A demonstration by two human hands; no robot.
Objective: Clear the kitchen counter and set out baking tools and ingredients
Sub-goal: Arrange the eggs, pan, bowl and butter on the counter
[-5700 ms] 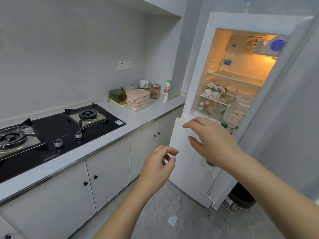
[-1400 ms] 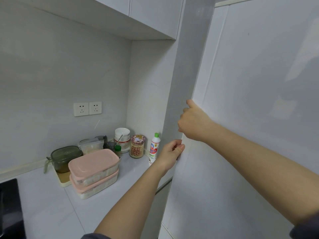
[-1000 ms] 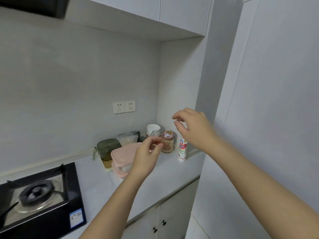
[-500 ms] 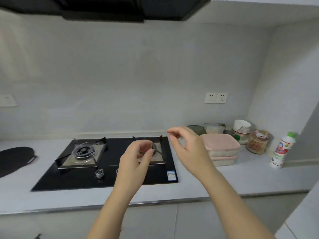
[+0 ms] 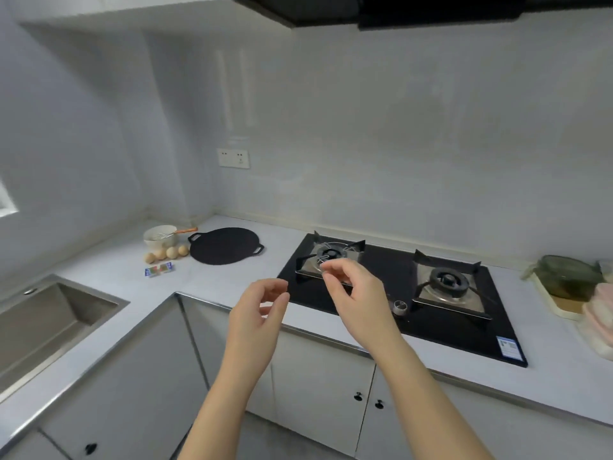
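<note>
Some of the setting-out looks done, judging by the far left corner of the pale grey stone counter [image 5: 212, 283]. Beyond the sunken stainless-steel sink [image 5: 49, 313] stands a round white bowl [image 5: 160, 240] with an orange-handled wire whisk [image 5: 180, 231] resting in it. Four pale brown eggs [image 5: 166, 254] lie in a row just in front of the bowl, and small colourful wrapped packets [image 5: 159, 269] lie nearer the counter's edge. Just beside the eggs, to the right, sits a flat round black pan with two small handles [image 5: 225, 245]. That whole group is well apart from both hands, ahead of them and to the left.

The left hand [image 5: 258, 313] hovers in front of the counter edge, fingers loosely curled, holding nothing. The right hand [image 5: 358, 290] is raised over the black glass two-burner gas hob [image 5: 394, 263], thumb and forefinger nearly meeting, with nothing visible between them.

At the far right a green-tinted glass lidded dish on a cream tray [image 5: 570, 277] and pink-lidded plastic boxes [image 5: 602, 313] crowd the counter, so clearing there seems left to do.
</note>
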